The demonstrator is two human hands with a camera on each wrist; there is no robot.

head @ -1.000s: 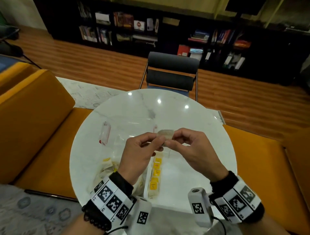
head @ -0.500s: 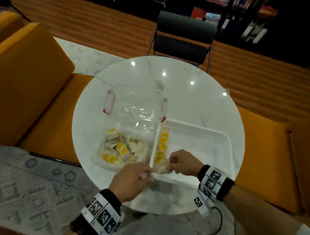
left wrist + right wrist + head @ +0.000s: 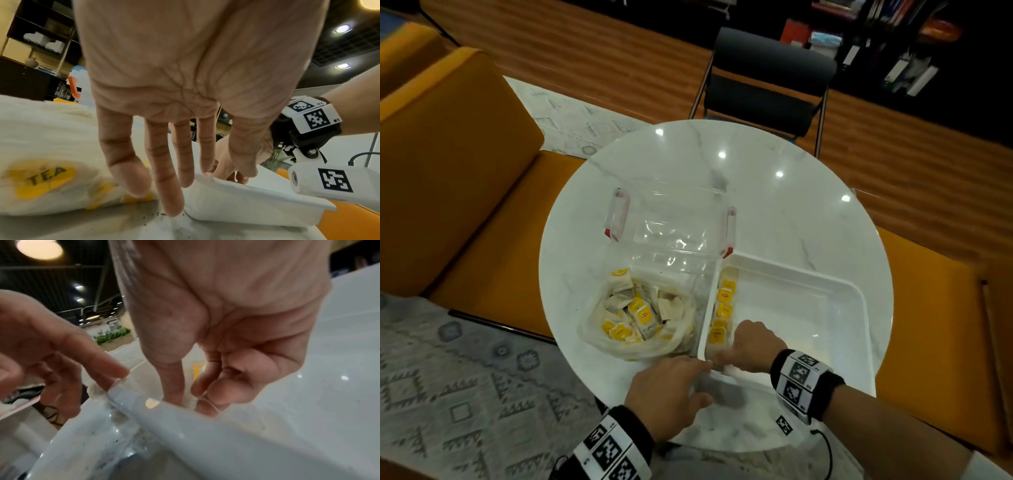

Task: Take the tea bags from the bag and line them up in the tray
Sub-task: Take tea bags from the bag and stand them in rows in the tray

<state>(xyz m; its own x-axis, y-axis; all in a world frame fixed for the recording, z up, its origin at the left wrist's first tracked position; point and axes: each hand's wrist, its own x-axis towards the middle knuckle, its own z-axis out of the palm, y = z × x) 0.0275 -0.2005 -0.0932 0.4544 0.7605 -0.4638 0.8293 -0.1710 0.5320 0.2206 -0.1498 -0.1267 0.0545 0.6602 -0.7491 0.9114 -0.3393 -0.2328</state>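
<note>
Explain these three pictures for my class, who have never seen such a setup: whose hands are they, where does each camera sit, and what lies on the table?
No machine here: a person works bare-handed, wearing one camera on the head and one on each wrist. The head view looks down on a round white table. On it lie a clear bag of tea bags and a white tray with a row of tea bags along its left wall. The right hand pinches a tea bag at the tray's near corner. The left hand, fingers straight, touches the tray's rim.
</note>
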